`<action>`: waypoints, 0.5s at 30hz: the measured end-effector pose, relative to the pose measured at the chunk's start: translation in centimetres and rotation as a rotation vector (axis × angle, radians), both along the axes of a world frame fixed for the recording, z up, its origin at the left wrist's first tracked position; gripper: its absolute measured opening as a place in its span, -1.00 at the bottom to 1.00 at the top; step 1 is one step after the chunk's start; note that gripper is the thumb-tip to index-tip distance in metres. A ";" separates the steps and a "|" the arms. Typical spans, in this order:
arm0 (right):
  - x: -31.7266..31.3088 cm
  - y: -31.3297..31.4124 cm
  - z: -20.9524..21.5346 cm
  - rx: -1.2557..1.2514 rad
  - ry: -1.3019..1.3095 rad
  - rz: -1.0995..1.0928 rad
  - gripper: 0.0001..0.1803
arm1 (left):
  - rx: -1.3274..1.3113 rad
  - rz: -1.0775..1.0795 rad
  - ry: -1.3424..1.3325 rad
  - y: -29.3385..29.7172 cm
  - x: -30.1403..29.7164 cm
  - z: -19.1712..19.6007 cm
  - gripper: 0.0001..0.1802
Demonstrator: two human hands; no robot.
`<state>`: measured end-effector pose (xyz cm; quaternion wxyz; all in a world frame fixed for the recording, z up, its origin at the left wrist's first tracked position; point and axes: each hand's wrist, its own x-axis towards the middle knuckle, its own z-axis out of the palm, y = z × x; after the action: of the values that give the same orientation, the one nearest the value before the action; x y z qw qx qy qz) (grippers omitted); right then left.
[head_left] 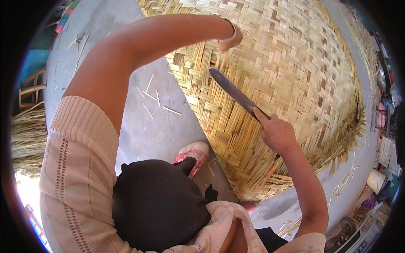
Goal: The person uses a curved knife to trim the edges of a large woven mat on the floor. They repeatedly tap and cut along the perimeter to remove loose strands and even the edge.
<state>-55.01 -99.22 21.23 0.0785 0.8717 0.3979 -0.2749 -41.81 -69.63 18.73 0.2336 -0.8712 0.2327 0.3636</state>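
A large mat woven from pale yellow split-cane strips lies before me, some strips loose or standing proud along its left part. My right hand is wrapped round the handle of a long, dark, flat-bladed knife, its index finger stretched along the back. The blade points up and left over the weave, its rounded tip just below my left hand. That hand, with a pale bangle at the wrist, is closed over the mat; a narrow cane strip runs down from its fingers. Its fingertips are partly hidden and slightly blurred.
Short cane offcuts are scattered over the grey concrete floor to the left. A patterned slipper is on my foot by the mat's near edge. Bundled dry stalks and a wooden chair stand far left; household goods line the right.
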 end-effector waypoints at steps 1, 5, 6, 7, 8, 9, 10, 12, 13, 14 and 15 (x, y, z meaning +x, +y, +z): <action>0.0 -0.1 0.0 -0.006 0.014 -0.006 -0.29 | -0.424 0.319 -0.120 1.9 -0.2 -0.6 -0.50; -0.1 -1.0 0.2 0.031 0.062 -0.051 -0.25 | -0.828 0.776 -0.555 5.9 -3.0 -4.4 -0.45; -0.2 -1.2 0.3 0.041 0.070 -0.069 -0.24 | -0.898 1.152 -0.260 6.4 -4.5 -5.3 -0.46; -0.3 -1.5 0.4 0.056 0.097 -0.108 -0.23 | -1.016 0.937 -0.089 7.2 -6.6 -6.1 -0.44; -0.5 -1.8 0.5 0.071 0.125 -0.147 -0.22 | -1.112 0.768 0.081 7.7 -8.5 -6.5 -0.42; -0.7 -2.1 0.6 0.102 0.151 -0.185 -0.21 | -1.217 1.553 0.230 7.0 -9.8 -7.1 -0.39; -1.0 -2.3 0.7 0.139 0.163 -0.209 -0.21 | -1.282 1.604 0.274 6.7 -10.8 -7.3 -0.45; -1.7 -2.7 1.0 0.244 0.180 -0.254 -0.21 | -1.370 1.652 0.383 5.9 -11.8 -7.3 -0.56; -2.1 -2.9 1.1 0.282 0.170 -0.263 -0.20 | -1.389 1.654 0.435 5.4 -12.0 -7.1 -0.61; -2.5 -3.0 1.3 0.320 0.160 -0.274 -0.20 | -1.413 1.646 0.486 5.0 -12.1 -6.9 -0.66; -2.8 -3.1 1.3 0.359 0.149 -0.287 -0.20 | -1.382 1.654 0.522 4.7 -12.1 -6.7 -0.70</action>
<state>-57.77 -102.36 22.57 -0.1471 0.8966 0.3172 -0.2717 -53.91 -64.98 12.04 -0.6737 -0.5973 -0.2258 0.3720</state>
